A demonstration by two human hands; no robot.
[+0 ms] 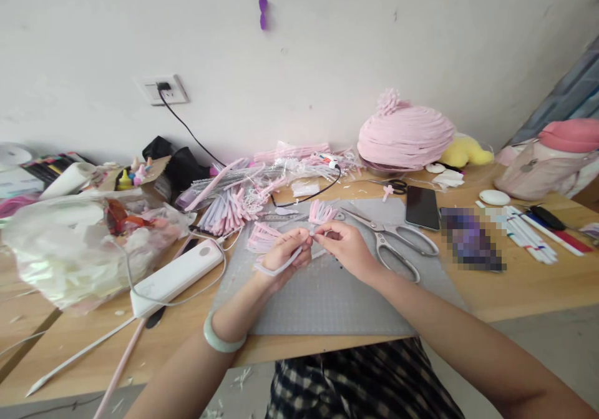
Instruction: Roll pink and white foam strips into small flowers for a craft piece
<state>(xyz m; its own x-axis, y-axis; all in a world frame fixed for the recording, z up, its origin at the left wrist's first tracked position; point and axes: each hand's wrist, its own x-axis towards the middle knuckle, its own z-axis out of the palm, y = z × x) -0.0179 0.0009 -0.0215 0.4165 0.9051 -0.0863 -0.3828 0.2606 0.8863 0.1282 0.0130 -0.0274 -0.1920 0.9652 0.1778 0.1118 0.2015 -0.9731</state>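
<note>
Over the grey cutting mat (pixel 327 306), my left hand (pixel 284 251) is closed on a pale fuzzy stem (pixel 285 265) that curves across its palm. The fingertips of my right hand (pixel 345 244) are pinched at the same spot, touching those of my left. A pink and white fuzzy bundle (pixel 322 211) rises just beyond the fingertips; where it joins the stem is too small to make out. Another pink and white bundle (pixel 262 236) lies on the mat behind my left hand. Large silver scissors (pixel 380 235) rest open right of my right hand.
Left are a white power strip (pixel 178 278) and a filled plastic bag (pixel 84 244). Piled stems (pixel 229 210) lie behind the mat. Right are a phone (pixel 422 207), markers (pixel 524 231) and a pink-lidded jug (pixel 543 163). A pink fuzzy coil (pixel 405 137) stands near the wall.
</note>
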